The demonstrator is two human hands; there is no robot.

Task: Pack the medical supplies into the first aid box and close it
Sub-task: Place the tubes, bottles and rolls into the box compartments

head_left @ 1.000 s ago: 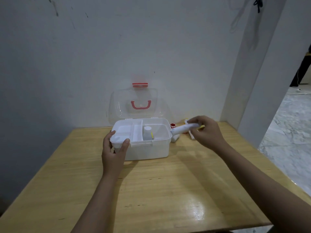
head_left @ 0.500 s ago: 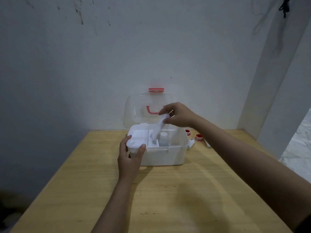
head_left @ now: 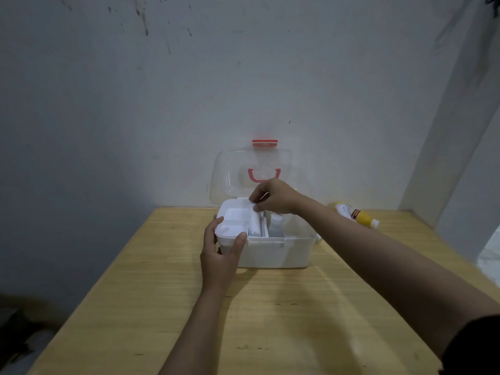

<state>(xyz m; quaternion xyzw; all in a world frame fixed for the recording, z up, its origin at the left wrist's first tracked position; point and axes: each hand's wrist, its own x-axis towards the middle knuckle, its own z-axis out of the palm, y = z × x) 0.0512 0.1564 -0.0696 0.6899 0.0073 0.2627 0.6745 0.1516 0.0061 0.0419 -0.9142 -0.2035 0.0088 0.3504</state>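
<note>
A white first aid box stands on the wooden table with its clear lid raised against the wall; the lid has a red handle and red latch. My left hand grips the box's front left corner. My right hand is over the box's inner tray, fingers pinched on the end of a white tube that lies down in the middle compartment. A small white bottle stands in the compartment to its right. A yellow bottle lies on the table behind my right forearm.
The table butts against a grey wall at the back. A white pillar rises at the right, close to the table's far right corner. Dark floor shows beyond the table's left edge.
My right hand carried the white tube from the table at the box's right over the box and lowered it into the middle compartment. The left hand has stayed on the box corner.
</note>
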